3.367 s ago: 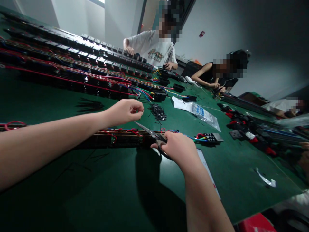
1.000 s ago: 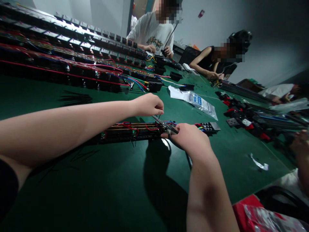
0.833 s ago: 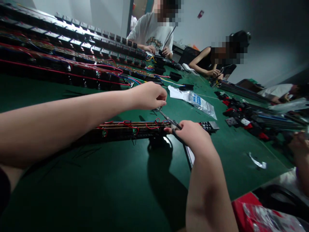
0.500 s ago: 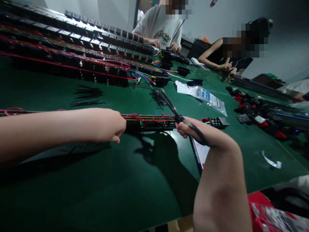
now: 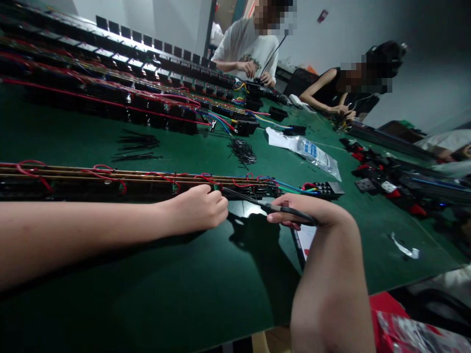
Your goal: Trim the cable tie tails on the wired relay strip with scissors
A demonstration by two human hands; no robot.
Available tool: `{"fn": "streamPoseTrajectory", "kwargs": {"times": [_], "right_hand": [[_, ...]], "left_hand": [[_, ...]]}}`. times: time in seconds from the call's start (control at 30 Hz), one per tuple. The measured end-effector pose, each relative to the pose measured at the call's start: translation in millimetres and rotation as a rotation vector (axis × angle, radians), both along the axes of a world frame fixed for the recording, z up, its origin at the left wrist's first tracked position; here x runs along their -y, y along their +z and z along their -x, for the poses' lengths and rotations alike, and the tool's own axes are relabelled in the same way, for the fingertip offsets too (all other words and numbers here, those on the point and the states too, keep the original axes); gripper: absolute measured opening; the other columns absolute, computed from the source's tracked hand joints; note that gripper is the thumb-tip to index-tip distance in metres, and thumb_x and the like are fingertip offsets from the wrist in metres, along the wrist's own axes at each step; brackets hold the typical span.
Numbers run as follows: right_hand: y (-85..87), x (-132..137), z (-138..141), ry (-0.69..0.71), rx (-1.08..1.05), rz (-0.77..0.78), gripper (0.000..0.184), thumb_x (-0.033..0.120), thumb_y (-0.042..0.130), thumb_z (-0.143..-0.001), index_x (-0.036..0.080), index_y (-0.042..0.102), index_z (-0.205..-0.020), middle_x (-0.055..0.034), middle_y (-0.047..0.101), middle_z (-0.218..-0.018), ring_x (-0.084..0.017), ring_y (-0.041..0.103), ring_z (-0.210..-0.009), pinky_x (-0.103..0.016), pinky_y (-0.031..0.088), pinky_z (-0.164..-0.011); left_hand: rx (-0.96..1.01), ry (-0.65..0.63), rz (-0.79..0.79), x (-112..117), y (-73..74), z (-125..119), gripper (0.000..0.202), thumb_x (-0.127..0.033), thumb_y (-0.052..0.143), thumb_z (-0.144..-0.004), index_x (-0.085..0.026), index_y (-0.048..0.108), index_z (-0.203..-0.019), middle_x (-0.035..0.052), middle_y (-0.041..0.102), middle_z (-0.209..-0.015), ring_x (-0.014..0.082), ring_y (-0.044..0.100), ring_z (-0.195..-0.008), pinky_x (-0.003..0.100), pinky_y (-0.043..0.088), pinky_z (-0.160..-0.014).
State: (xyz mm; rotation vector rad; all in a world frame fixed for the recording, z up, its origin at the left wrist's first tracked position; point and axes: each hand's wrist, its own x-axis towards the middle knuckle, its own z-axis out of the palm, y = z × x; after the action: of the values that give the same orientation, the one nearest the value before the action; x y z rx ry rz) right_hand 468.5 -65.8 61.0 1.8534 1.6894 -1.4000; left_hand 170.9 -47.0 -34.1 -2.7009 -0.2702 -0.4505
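A long black power strip assembly point(image 5: 110, 181) with copper bars and red wire loops lies across the green table point(image 5: 147, 284) in front of me. My left hand point(image 5: 198, 210) is closed in a pinch against its near side; what it pinches is too small to name. My right hand point(image 5: 309, 212) grips black-handled scissors point(image 5: 257, 202), whose blades point left toward my left fingertips. The strip's right end carries a black socket block point(image 5: 326, 189) with coloured wires.
Rows of wired strips point(image 5: 110, 98) fill the far left. A pile of black cable ties point(image 5: 243, 151) and a plastic bag point(image 5: 305, 152) lie beyond the strip. Two people point(image 5: 250, 49) work at the far end. Parts point(image 5: 382, 181) lie right; paper point(image 5: 305, 238) under my wrist.
My left hand came down from above the cable-tie pile to the strip's near side. My right hand lowered the scissors from pointing up-left to lying nearly flat, blades toward the left hand.
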Motion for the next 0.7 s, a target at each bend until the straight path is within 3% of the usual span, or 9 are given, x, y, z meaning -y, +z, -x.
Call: {"fn": "streamPoseTrajectory", "kwargs": {"times": [0.3, 0.53, 0.7], "right_hand": [[-7.7, -4, 5, -0.004, 0.000, -0.002, 0.080, 0.097, 0.085, -0.058, 0.023, 0.053, -0.061, 0.0048, 0.053, -0.051, -0.009, 0.047, -0.047, -0.026, 0.037, -0.052], [-13.2, -7, 10, -0.011, -0.033, -0.027, 0.081, 0.097, 0.086, -0.056, 0.023, 0.054, -0.063, 0.0049, 0.055, -0.053, -0.009, 0.049, -0.048, -0.024, 0.037, -0.050], [-17.6, -9, 10, -0.018, -0.072, -0.011, 0.080, 0.093, 0.089, -0.056, 0.024, 0.051, -0.062, 0.0059, 0.053, -0.052, -0.009, 0.050, -0.047, -0.024, 0.038, -0.048]], "left_hand": [[0.102, 0.032, -0.114, -1, -17.6, -1, 0.032, -0.012, 0.056, -0.107, -0.021, 0.079, -0.086, 0.0072, 0.076, -0.080, 0.0170, 0.060, -0.064, 0.037, 0.034, -0.058], [0.248, 0.070, -0.229, 3, -7.4, 1, 0.035, -0.007, 0.056, -0.105, -0.021, 0.076, -0.080, 0.0040, 0.070, -0.072, 0.0185, 0.057, -0.061, 0.039, 0.035, -0.062], [0.260, 0.053, -0.237, 3, -8.4, 1, 0.036, -0.008, 0.057, -0.104, -0.022, 0.074, -0.075, 0.0027, 0.066, -0.068, 0.0179, 0.056, -0.059, 0.038, 0.035, -0.060]]}}
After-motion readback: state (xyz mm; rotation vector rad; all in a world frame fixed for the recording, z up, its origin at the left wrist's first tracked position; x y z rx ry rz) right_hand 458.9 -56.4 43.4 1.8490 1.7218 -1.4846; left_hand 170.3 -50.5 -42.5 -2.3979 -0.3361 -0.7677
